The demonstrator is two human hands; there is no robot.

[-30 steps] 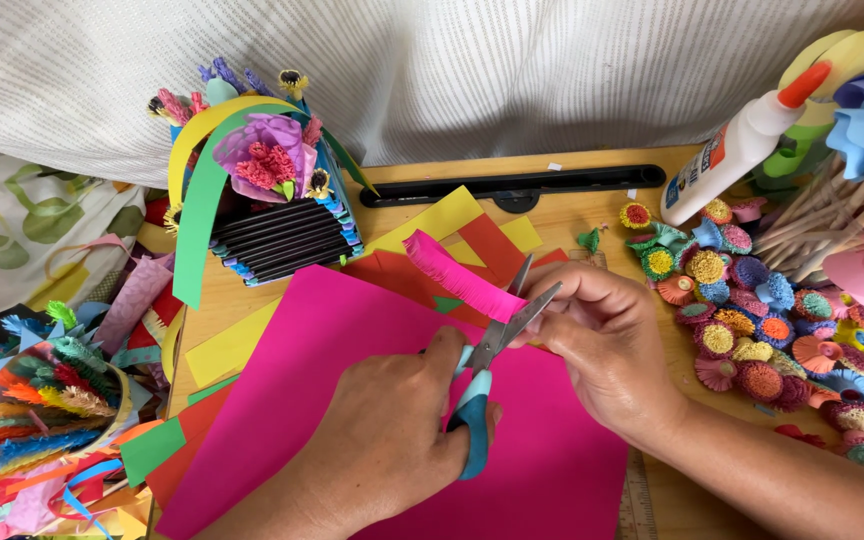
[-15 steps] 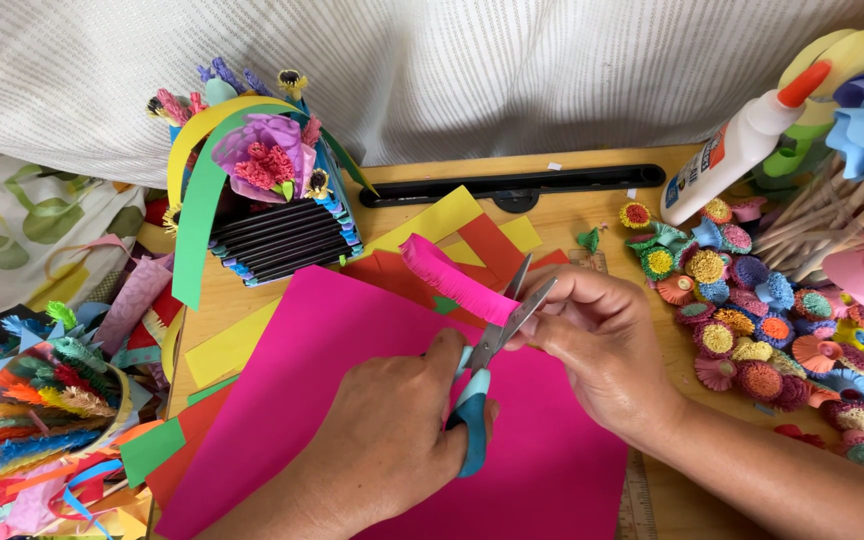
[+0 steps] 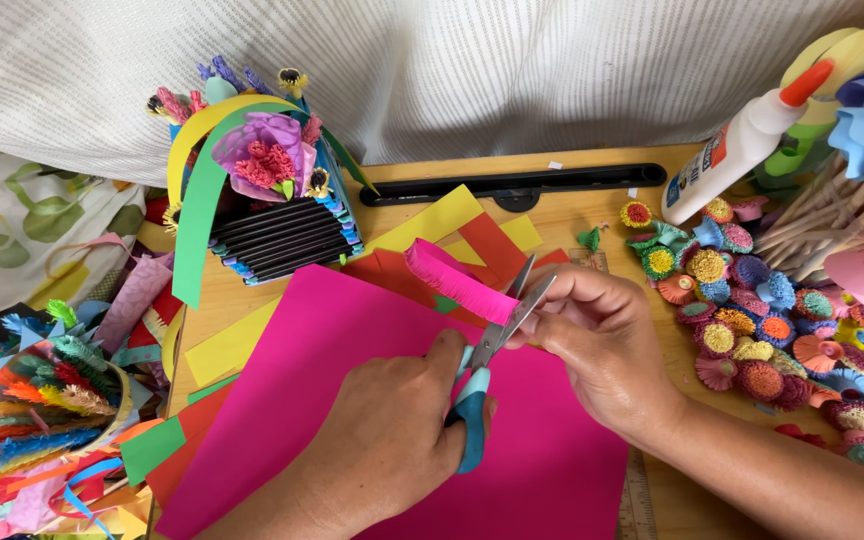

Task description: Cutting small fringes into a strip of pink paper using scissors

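Wooden tabletop under a large magenta paper sheet [image 3: 352, 400] is where I'm working. Since a second ago my blue-handled scissors [image 3: 482, 385] have opened a little, blades straddling the fringed pink paper strip [image 3: 452, 280] above the sheet: one more fringe cut started. My left hand [image 3: 382, 450] is curled through the handles; my right hand [image 3: 602, 345] pinches the strip's end.

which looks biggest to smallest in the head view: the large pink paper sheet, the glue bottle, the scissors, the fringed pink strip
1. large pink paper sheet
2. glue bottle
3. scissors
4. fringed pink strip

The bottle and scissors look close in length; the left hand hides part of the scissors, so that pair is unsure.
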